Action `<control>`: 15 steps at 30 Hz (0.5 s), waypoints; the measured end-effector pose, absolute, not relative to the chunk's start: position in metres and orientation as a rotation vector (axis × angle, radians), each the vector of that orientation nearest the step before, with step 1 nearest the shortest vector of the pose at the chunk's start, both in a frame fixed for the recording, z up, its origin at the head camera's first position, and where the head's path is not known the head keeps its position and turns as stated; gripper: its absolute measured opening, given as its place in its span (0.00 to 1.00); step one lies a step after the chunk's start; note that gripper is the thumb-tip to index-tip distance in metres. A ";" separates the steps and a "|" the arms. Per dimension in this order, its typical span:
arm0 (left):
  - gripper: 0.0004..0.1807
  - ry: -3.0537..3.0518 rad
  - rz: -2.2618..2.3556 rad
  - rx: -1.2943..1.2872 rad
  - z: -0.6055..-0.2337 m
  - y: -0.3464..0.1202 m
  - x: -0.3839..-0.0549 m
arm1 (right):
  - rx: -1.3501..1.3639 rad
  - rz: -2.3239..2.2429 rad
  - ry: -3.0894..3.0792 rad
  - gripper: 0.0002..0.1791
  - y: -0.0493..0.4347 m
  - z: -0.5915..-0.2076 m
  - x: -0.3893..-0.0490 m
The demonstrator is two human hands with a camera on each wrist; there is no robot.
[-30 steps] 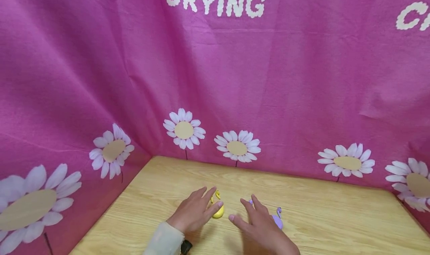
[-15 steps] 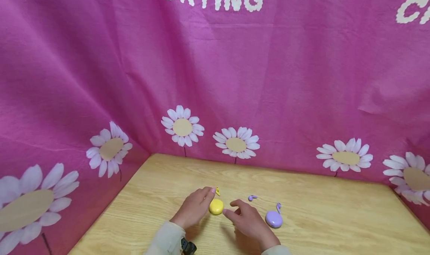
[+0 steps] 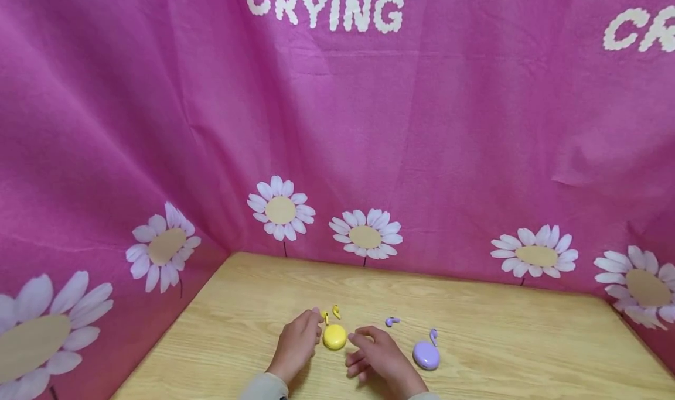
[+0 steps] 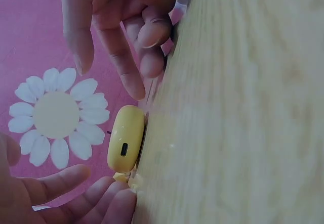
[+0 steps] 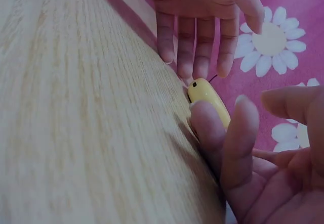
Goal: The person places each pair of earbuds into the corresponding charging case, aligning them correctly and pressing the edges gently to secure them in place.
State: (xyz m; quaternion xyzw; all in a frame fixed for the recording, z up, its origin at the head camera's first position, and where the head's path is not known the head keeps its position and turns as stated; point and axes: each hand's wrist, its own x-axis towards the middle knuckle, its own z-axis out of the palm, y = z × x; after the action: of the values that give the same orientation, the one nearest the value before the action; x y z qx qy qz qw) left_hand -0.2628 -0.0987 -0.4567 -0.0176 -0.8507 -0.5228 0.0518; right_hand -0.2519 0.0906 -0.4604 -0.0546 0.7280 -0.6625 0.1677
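A round yellow earbud charging case (image 3: pixel 334 337) lies on the wooden table between the two hands. Its charging port faces the wrist cameras. Just behind it are two yellow earbuds, one upright-looking (image 3: pixel 326 318) by the left thumb and one a little farther back (image 3: pixel 336 311). To the left of the case is my left hand (image 3: pixel 297 341), fingers loosely straight. My right hand (image 3: pixel 382 356) hovers on the right side, fingers relaxed and partly bent, the tip of one finger right by the case's edge. Neither holds anything; the left wrist view shows the case (image 4: pixel 125 139) between both hands.
Right of the right hand lies a round purple case (image 3: pixel 426 355), with one purple earbud (image 3: pixel 433 337) just behind it and another (image 3: pixel 392 321) farther left. A pink cloth (image 3: pixel 448 142) with daisies stands around the back and sides of the wooden table (image 3: pixel 501 341).
Both hands, spread over the table a second ago, have come lower, one on each side of the yellow case. The left hand has drawn off it, uncovering the yellow earbuds; the right uncovers the purple set.
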 end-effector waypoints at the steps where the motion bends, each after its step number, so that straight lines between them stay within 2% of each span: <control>1: 0.33 -2.578 -1.609 -0.049 -0.457 -0.098 -0.262 | -0.139 -1.888 2.053 0.30 0.091 -0.461 -0.252; 9: 0.26 -2.456 -1.713 -0.002 -0.459 -0.090 -0.263 | -0.118 -1.939 1.920 0.29 0.097 -0.462 -0.261; 15: 0.24 -2.458 -1.710 0.059 -0.463 -0.087 -0.261 | -0.161 -1.948 1.883 0.25 0.091 -0.463 -0.262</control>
State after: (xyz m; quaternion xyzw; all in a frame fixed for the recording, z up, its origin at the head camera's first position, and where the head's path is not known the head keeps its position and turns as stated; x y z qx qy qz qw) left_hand -0.2607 -0.0871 -0.4627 0.0195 -0.8185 -0.5695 0.0731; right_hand -0.2624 0.0909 -0.4626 -0.0579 0.6779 -0.7014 0.2123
